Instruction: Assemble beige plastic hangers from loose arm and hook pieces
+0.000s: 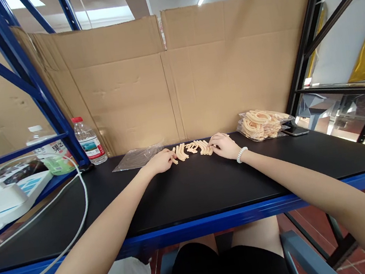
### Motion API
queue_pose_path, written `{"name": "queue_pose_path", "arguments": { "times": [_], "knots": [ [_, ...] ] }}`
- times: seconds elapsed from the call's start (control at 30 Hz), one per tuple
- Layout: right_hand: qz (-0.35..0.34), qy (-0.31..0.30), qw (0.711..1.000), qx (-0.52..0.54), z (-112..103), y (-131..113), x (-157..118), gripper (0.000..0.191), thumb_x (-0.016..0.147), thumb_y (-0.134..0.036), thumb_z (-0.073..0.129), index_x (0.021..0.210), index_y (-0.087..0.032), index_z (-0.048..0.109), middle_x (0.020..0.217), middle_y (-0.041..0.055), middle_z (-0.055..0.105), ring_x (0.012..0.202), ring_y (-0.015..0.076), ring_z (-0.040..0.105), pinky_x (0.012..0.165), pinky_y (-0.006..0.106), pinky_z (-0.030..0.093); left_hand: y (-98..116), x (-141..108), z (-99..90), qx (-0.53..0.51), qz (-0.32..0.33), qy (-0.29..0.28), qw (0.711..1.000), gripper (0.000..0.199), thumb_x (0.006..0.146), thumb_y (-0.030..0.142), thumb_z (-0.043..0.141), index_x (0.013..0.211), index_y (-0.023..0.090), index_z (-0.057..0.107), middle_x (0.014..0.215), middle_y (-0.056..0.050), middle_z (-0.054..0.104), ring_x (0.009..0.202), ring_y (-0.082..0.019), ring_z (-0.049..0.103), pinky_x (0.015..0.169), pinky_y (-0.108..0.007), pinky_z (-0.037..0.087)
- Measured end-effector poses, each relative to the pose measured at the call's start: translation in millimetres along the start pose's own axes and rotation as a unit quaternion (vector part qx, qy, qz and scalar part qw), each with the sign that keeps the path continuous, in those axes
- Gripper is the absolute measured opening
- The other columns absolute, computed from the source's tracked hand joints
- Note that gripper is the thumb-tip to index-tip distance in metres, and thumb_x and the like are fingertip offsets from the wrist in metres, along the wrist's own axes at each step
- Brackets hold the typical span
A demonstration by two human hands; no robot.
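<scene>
Several curved beige pieces (192, 147) lie side by side in a row near the back of the black tabletop. My left hand (162, 160) is at the row's left end, its thumb and fingers closed on a curved beige piece (175, 160). At the right end is my right hand (224, 146), with a white bead bracelet (242, 154) on the wrist. Its bent fingertips close on the outermost piece there, partly covering it. A flat clear plastic bag (137, 158) rests just behind my left hand. To the right, a clear bag of similar beige pieces (263, 124) lies on the table.
Cardboard sheets (173, 74) stand behind the black table (193, 190). A phone (295, 131) lies by the full bag. At left are a red-capped bottle (90, 141), a second bottle (51, 152), a power strip (15, 210) and a looping white cable (85, 206). Blue frame posts flank the left side.
</scene>
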State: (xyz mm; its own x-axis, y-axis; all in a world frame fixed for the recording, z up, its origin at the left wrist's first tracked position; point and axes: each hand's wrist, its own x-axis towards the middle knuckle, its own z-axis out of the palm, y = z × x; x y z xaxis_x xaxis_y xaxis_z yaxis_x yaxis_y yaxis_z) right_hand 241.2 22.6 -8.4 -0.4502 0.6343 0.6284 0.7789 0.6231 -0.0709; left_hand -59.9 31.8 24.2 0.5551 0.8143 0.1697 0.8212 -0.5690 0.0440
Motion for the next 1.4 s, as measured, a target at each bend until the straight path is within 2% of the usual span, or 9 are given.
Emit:
{"name": "queue_pose_path", "arguments": {
  "times": [0.13, 0.33, 0.63, 0.77, 0.93, 1.03, 1.2, 1.3, 1.4],
  "knots": [
    [0.020, 0.017, 1.000, -0.017, 0.8, 3.4, -1.1, 0.022, 0.084, -0.016, 0.049, 0.084, -0.021, 0.070, 0.092, 0.0058, 0.071, 0.099, 0.0240, 0.056, 0.092, 0.043, 0.037, 0.1, -0.7, -1.9, -0.003, 0.009, -0.002, 1.000, 0.035, 0.073, 0.008, 0.046, 0.100, 0.020, 0.064, 0.112, -0.007, 0.061, 0.102, -0.021, 0.060, 0.092, -0.030, 0.047],
    [0.008, 0.018, 0.999, -0.029, 1.5, 2.1, -1.6, 0.022, 0.083, -0.014, 0.049, 0.083, -0.021, 0.070, 0.091, 0.0050, 0.072, 0.098, 0.0242, 0.056, 0.094, 0.044, 0.036, 0.0, -1.2, -3.5, -0.007, 0.013, -0.010, 1.000, 0.031, 0.072, 0.006, 0.047, 0.094, 0.021, 0.062, 0.107, -0.006, 0.061, 0.098, -0.019, 0.060, 0.088, -0.029, 0.047],
    [0.019, 0.013, 1.000, -0.022, -0.6, -0.7, -1.4, 0.021, 0.084, -0.014, 0.049, 0.082, -0.021, 0.070, 0.091, 0.0056, 0.071, 0.098, 0.0229, 0.056, 0.093, 0.042, 0.036, 6.5, -6.0, -9.1, 0.005, 0.005, -0.005, 1.000, 0.014, 0.082, 0.014, 0.045, 0.087, 0.022, 0.057, 0.106, -0.003, 0.058, 0.086, -0.017, 0.060, 0.075, -0.026, 0.045],
    [0.017, 0.009, 1.000, -0.025, -1.2, -1.8, -1.4, 0.022, 0.084, -0.014, 0.049, 0.083, -0.021, 0.070, 0.092, 0.0060, 0.071, 0.099, 0.0231, 0.056, 0.093, 0.042, 0.035, 7.8, -4.0, -9.4, -0.010, -0.001, 0.068, 0.998, 0.016, 0.087, 0.016, 0.040, 0.092, 0.023, 0.053, 0.102, -0.003, 0.060, 0.086, -0.018, 0.059, 0.073, -0.027, 0.044],
    [0.017, 0.002, 0.999, -0.033, 0.0, -6.9, 3.3, 0.023, 0.086, -0.015, 0.047, 0.090, -0.019, 0.069, 0.094, 0.0063, 0.071, 0.098, 0.0220, 0.055, 0.094, 0.039, 0.034, 7.1, 6.0, -2.8, -0.192, 0.025, 0.165, 0.967, 0.010, 0.087, 0.022, 0.041, 0.089, 0.022, 0.050, 0.089, -0.002, 0.063, 0.079, -0.017, 0.062, 0.073, -0.027, 0.046],
    [0.016, -0.020, 0.999, -0.038, 0.8, -15.4, 13.6, 0.025, 0.087, -0.016, 0.046, 0.101, -0.018, 0.067, 0.101, 0.0078, 0.069, 0.100, 0.0221, 0.054, 0.093, 0.038, 0.035, 11.5, 9.3, -0.9, -0.277, 0.019, 0.181, 0.944, 0.010, 0.083, 0.030, 0.051, 0.086, 0.021, 0.053, 0.090, -0.002, 0.065, 0.080, -0.018, 0.064, 0.074, -0.029, 0.048],
    [0.005, -0.093, 0.994, -0.054, 5.3, -34.9, 42.1, 0.030, 0.089, -0.025, 0.051, 0.116, -0.017, 0.061, 0.113, 0.0104, 0.063, 0.108, 0.0237, 0.052, 0.089, 0.036, 0.039, 22.8, 8.5, -1.1, -0.378, -0.004, 0.198, 0.904, 0.026, 0.079, 0.045, 0.057, 0.079, 0.019, 0.061, 0.086, -0.004, 0.069, 0.080, -0.020, 0.066, 0.078, -0.032, 0.051],
    [-0.003, -0.136, 0.988, -0.069, 12.3, -43.9, 58.4, 0.034, 0.090, -0.032, 0.052, 0.120, -0.019, 0.060, 0.111, 0.0109, 0.060, 0.107, 0.0245, 0.052, 0.086, 0.035, 0.040, 24.5, 8.3, 0.3, -0.384, -0.025, 0.236, 0.892, 0.027, 0.080, 0.044, 0.055, 0.073, 0.018, 0.059, 0.075, -0.003, 0.067, 0.073, -0.020, 0.067, 0.073, -0.032, 0.052],
    [-0.003, -0.156, 0.985, -0.075, 20.6, -49.1, 68.6, 0.032, 0.088, -0.034, 0.054, 0.116, -0.021, 0.064, 0.105, 0.0098, 0.059, 0.103, 0.0238, 0.053, 0.083, 0.033, 0.041, 23.2, 8.7, 2.0, -0.341, -0.063, 0.264, 0.900, 0.014, 0.078, 0.031, 0.058, 0.072, 0.019, 0.053, 0.069, -0.001, 0.064, 0.064, -0.018, 0.066, 0.066, -0.029, 0.051]
  ]
}}
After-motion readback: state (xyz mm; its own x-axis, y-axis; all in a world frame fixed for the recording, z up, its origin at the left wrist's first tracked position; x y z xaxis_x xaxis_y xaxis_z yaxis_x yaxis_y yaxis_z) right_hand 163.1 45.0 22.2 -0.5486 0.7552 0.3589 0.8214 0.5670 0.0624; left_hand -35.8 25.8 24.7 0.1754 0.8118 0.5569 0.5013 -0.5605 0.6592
